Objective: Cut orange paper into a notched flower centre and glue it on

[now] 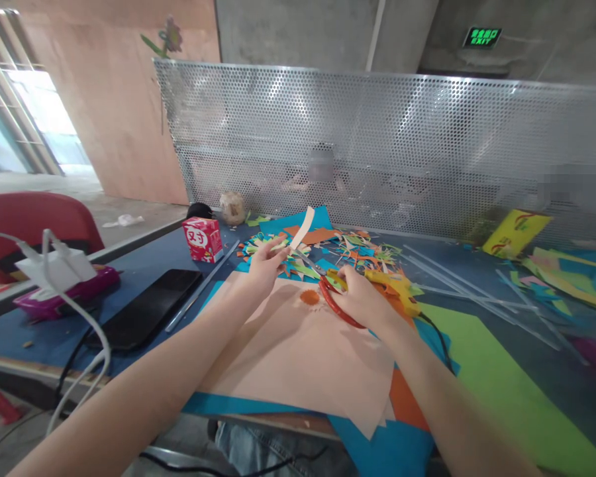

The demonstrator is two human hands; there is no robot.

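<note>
In the middle of the head view, my left hand point(267, 266) pinches a pale peach paper strip point(304, 226) that sticks up from the fingers. My right hand point(357, 295) is closed round the handles of red-handled scissors point(334, 306), whose blades point up and left toward the strip. Whether the blades touch the strip I cannot tell. Beneath both hands lies a large peach paper sheet point(298, 358). On it sits a small orange paper disc point(310, 297). Behind the hands is a heap of cut paper scraps point(362, 250) in several colours.
A yellow glue gun point(397, 288) with a black cord lies right of my right hand. Left are a black phone point(146, 308), a red box point(202, 240) and a white charger point(57, 268). Green paper point(516, 384) and clear sticks point(457, 278) lie right. A perforated metal screen point(377, 146) stands behind.
</note>
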